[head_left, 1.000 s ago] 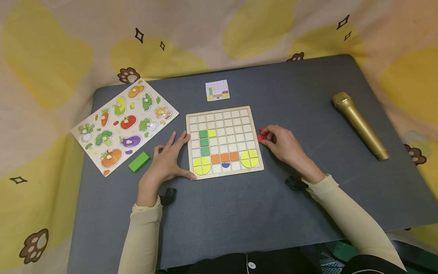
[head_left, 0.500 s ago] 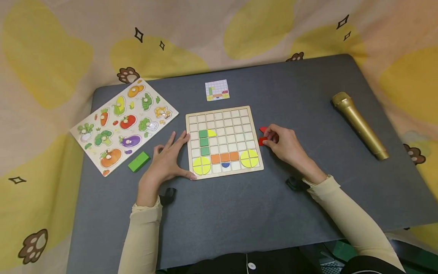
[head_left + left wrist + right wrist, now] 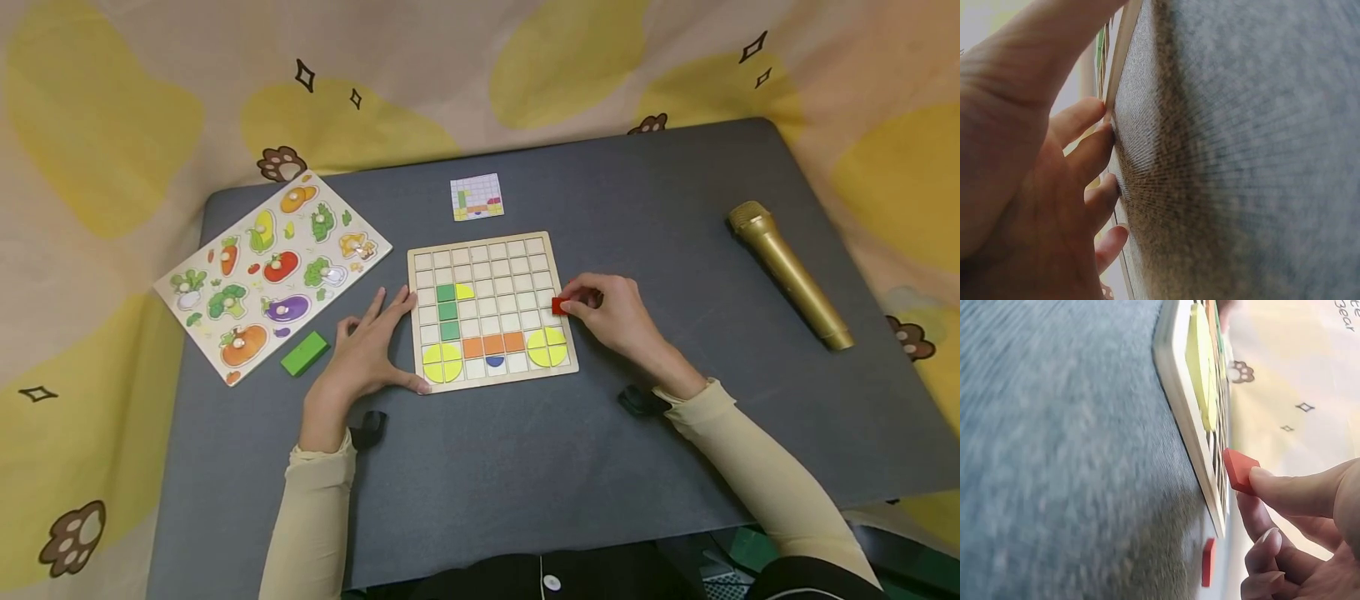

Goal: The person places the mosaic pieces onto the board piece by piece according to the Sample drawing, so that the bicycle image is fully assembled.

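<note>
A wooden grid board [image 3: 501,269] lies in the middle of the table, with green, yellow, orange and blue tiles in some of its cells. My left hand [image 3: 363,357] rests at the board's left side, fingers spread, thumb at the near left corner and fingertips on the edge. Between thumb and finger, my right hand [image 3: 613,310] pinches a red tile [image 3: 1240,470] over the board's right edge. Another red tile [image 3: 1208,562] lies on the table in the right wrist view; the hand hides it in the head view.
Beyond the board lies a small pattern card [image 3: 477,200]. To the left are a vegetable knob puzzle [image 3: 255,287] and a green block [image 3: 305,354]. A gold microphone [image 3: 790,275] lies at the right. A patterned cloth [image 3: 420,75] hangs behind the table.
My right hand first drew a red tile slightly away from the board's right side, then lifted it leftward over the right edge. The left hand and the board have stayed put.
</note>
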### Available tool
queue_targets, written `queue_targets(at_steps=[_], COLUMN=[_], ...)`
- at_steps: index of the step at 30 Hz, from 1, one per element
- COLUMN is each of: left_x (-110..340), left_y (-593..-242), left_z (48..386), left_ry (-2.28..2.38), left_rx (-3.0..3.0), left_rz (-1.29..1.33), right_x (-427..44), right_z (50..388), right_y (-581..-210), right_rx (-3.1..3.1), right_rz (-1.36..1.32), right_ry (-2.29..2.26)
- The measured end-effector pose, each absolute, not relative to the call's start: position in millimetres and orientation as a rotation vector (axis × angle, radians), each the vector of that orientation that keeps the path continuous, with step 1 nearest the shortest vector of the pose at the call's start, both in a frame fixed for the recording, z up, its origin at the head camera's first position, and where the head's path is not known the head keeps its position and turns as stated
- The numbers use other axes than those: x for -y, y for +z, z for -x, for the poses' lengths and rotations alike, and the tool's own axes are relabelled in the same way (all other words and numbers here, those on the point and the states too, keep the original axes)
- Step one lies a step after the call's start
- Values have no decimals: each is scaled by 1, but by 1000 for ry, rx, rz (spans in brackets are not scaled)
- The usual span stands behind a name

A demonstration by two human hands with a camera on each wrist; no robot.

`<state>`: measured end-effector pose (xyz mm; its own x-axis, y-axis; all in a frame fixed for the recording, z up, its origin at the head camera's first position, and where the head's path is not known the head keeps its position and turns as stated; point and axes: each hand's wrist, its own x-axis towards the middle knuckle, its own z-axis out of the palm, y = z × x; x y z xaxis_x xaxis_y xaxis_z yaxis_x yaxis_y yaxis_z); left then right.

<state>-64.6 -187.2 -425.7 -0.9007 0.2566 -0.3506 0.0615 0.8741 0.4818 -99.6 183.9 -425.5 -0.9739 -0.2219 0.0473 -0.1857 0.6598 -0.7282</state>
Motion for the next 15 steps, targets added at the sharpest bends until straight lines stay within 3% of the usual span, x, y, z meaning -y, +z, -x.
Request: queue_targets(at_steps=[15], left_x=[188], left_y=[-428], left_z=[66], left_ry=[657], left_rx=[-2633], left_rz=[-231], right_x=[-172], right_z=[106], right_y=[-429], right_rx=[-2754], right_rz=[414], right_ry=[-1041])
